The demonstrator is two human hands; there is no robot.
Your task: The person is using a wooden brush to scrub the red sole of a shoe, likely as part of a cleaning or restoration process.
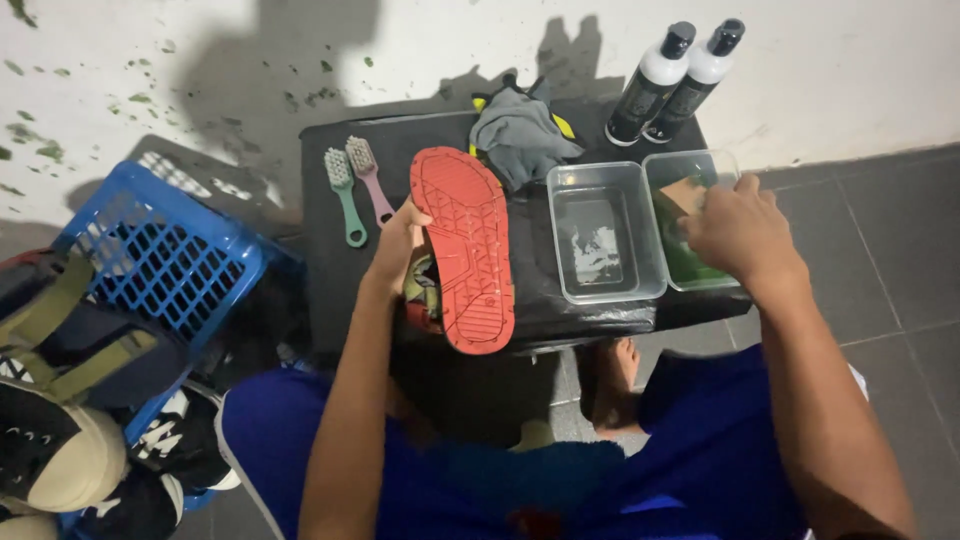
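Two clear plastic tubs side by side on the black worktop (330,180): left tub (603,232) holding shallow water with a bit of foam, right tub (692,215) holding green liquid. Right hand (740,228) dipped over the right tub's near corner, grip curled around a brown brush (682,195), only partly seen. Left hand (398,245) gripping a shoe (465,250) by its side, fingers wrapped and pressed on it, red sole turned up, heel end hanging past the worktop's front edge. Two black-and-white bottles (665,80) at the back right corner, against the wall. Grey cloth (520,135) bunched behind the shoe's toe. Green brush (345,195) and pink brush (368,178) lying just left of the shoe, apart from it. Blue basket (160,250) off the worktop's left side, more shoes (60,440) piled at its near end. Bare worktop strip between brushes and left edge; grey floor tiles (880,250) open to the right.
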